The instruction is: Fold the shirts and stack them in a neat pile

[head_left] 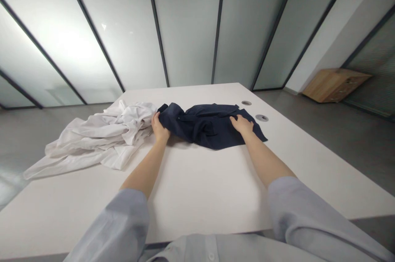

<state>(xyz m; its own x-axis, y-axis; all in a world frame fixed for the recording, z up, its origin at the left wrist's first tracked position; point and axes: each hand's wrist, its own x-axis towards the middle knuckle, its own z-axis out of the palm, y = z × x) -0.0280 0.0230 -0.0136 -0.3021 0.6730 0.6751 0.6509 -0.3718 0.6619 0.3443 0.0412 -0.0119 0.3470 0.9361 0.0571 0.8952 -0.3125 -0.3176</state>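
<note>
White table (206, 192), navy cloth (226, 132), long axis left-to-right

Behind the white table (203, 196), which has two round inserts (260, 117) near its right edge, there is a frosted glass wall (189, 27) with dark frames (219, 19), and a wooden cabinet (330, 84) stands at the right.

One head-worn camera looks forward and down across the table (203, 188).
</note>
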